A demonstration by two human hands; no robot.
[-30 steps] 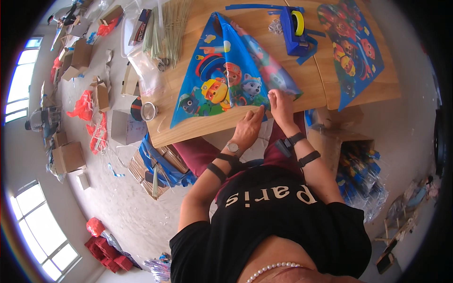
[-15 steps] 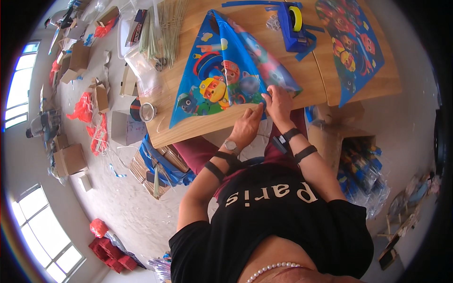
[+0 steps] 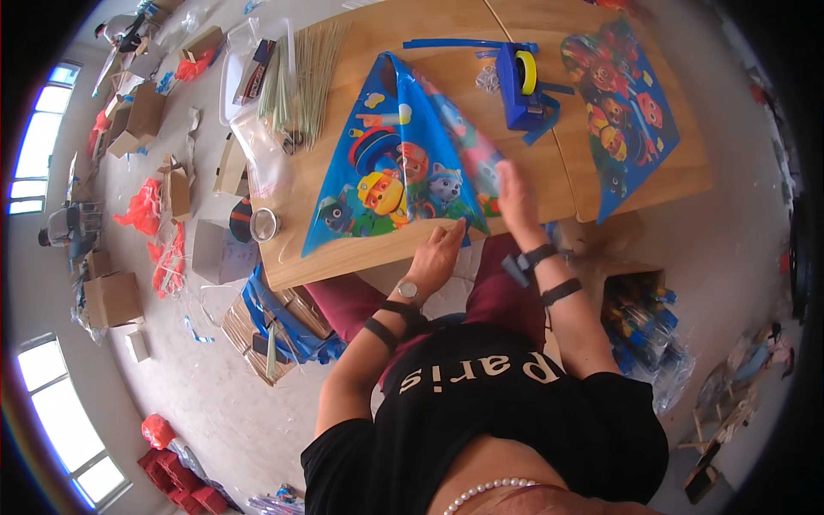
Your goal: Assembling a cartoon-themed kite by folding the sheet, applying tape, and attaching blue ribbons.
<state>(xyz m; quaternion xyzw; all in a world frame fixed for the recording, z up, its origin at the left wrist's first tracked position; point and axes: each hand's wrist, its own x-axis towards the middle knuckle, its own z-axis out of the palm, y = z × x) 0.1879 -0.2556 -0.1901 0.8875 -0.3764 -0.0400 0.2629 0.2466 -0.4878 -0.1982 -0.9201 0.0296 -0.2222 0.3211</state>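
Observation:
A blue plastic kite sheet [image 3: 343, 193] printed with cartoon dogs lies on the wooden table, its point away from me. A crease runs down it, and its right part is folded over and stands slightly raised. At the near edge, my left hand [image 3: 438, 256] is closed on the lower corner, fingertips pinched against the table's edge. My right hand [image 3: 518, 204] is upright with fingers stretched out, lying along the right side of the folded part; it is a little blurred by motion.
A blue tape dispenser [image 3: 519, 90] with yellow tape stands behind the sheet. Another printed sheet [image 3: 622, 120] lies on the right. Thin sticks [image 3: 309, 77], a white bin [image 3: 227, 107] and a tape roll [image 3: 264, 225] are at the left. An open carton [image 3: 635, 287] stands below right.
My right hand has let go of the lower corner and moved up and right along the fold, fingers straightened. The folded right part now lies closer in. My view has shifted slightly.

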